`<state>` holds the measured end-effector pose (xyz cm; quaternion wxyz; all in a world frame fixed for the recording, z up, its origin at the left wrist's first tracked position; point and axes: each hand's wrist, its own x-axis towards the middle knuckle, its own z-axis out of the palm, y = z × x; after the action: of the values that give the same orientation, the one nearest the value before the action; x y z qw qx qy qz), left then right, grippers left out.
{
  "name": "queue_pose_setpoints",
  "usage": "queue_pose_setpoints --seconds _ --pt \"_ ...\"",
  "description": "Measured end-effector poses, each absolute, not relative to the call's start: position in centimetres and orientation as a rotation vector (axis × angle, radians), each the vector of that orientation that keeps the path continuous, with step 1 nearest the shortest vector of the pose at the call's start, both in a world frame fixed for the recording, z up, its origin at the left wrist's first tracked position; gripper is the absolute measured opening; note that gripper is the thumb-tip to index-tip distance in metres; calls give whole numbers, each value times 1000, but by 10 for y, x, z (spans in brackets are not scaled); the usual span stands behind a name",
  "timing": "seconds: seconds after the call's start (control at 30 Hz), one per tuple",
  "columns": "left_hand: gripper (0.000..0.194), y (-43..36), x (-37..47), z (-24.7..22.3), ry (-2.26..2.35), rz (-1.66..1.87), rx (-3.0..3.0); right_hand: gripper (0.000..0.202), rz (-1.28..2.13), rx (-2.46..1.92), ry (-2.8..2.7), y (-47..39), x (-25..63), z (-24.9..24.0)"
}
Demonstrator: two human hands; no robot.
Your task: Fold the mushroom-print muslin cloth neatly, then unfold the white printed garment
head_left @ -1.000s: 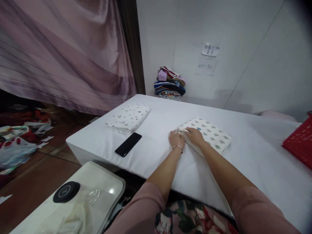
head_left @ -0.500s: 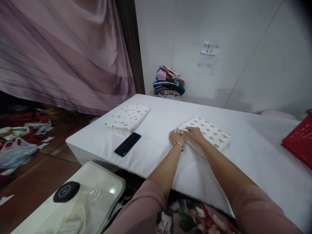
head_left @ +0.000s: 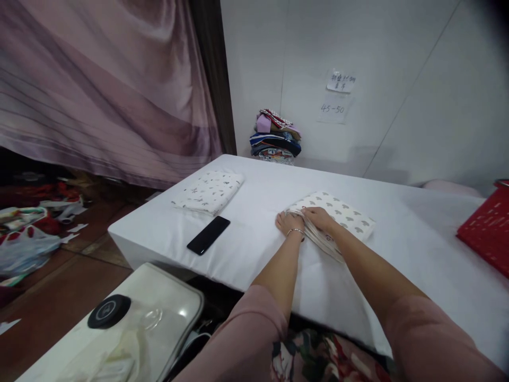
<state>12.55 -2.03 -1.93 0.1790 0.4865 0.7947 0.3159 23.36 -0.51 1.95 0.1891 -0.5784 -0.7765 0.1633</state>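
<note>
A cream cloth [head_left: 345, 212] with grey-brown mushroom-like prints lies in folded layers on the white-covered table [head_left: 254, 185]. At its left corner my left hand [head_left: 289, 223], with a bracelet at the wrist, closes on the folded edge. Right beside it, my right hand [head_left: 319, 218] grips the upper layers of the same cloth, with the fingertips bent over the fold. Another white cloth [head_left: 210, 192] with small dark prints lies folded flat at the table's left. A black phone [head_left: 209, 235] rests between that cloth and the front edge.
A red plastic basket [head_left: 487, 228] stands at the right edge. Behind the table is a stack of folded textiles [head_left: 275, 135] against the wall. At lower left, a white case-like surface [head_left: 159, 297] carries a round black object [head_left: 109, 311]. A pink curtain [head_left: 119, 90] hangs at left.
My hands have shifted slightly on the cloth's left corner, the right one a little closer over the left. The cloth's near edge has been drawn up and lies differently.
</note>
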Motion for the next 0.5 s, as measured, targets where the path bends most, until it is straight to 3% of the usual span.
queue_pose_setpoints --seconds 0.5 --pt "17 -28 109 -12 2116 951 1405 56 258 -2092 -2234 16 247 -8"
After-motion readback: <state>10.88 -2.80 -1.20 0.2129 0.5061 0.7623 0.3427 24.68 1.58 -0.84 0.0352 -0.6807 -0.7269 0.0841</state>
